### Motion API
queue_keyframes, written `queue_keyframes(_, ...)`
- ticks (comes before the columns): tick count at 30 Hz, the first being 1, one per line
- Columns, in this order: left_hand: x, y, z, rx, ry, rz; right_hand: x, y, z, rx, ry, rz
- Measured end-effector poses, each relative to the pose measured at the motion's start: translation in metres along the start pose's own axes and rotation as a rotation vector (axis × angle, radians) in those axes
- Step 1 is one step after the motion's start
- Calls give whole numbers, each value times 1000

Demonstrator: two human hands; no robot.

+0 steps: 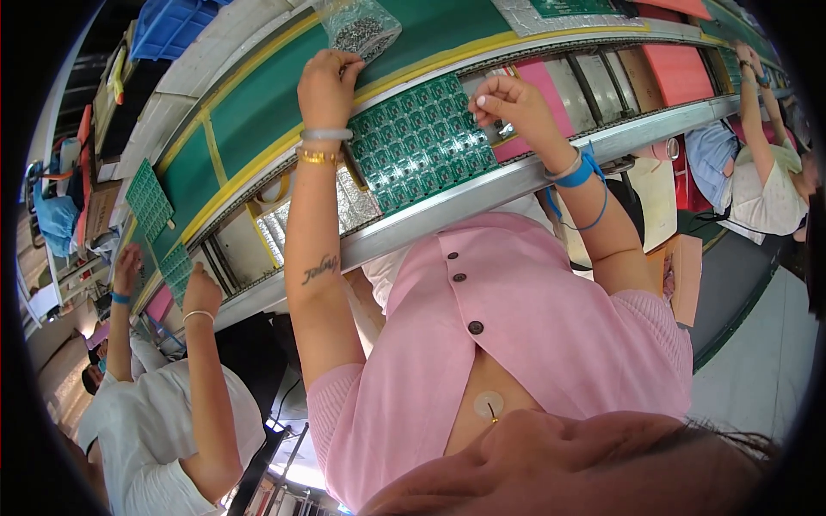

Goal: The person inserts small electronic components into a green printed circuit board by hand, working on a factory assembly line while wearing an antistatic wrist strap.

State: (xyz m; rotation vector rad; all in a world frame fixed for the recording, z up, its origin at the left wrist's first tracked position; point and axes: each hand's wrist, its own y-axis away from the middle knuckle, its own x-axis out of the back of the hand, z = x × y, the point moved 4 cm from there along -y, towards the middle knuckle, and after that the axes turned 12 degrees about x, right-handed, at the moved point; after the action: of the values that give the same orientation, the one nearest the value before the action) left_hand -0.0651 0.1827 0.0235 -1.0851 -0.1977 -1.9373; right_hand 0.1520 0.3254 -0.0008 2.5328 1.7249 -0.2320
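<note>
A green circuit board panel [422,150], split into many small repeated boards, lies across the rails in front of me. My left hand [327,90] is beyond the panel's far left corner, thumb and fingers drawn together at the near edge of a clear plastic bag [379,19]. Many small metal parts [358,36] fill that bag. Over the right end of the panel, my right hand [516,105] has its thumb and forefinger pinched. Whatever either hand's fingertips hold is too small to make out. A blue wrist strap [575,172] with a cord circles my right wrist.
A metal rail [404,217] runs along my side of the line. Behind it stretches a green work surface [267,103] edged in yellow tape. At left, a co-worker's hands [202,288] are at another board [176,271]; another person's hands [745,58] show far right.
</note>
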Motion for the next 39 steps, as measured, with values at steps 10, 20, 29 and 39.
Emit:
queue_keyframes(10,-13,-12,-2,-207,-194,35,-14,44,-17,419,902,-92)
queue_keyframes(20,-3,28,7,210,437,-283,-16,42,-11,432,1011,-133)
queue_keyframes(29,-3,60,15,361,602,-519,-20,43,-12,499,1075,-178)
queue_keyframes(39,5,89,11,390,662,-617,-41,-33,-47,663,1075,-133)
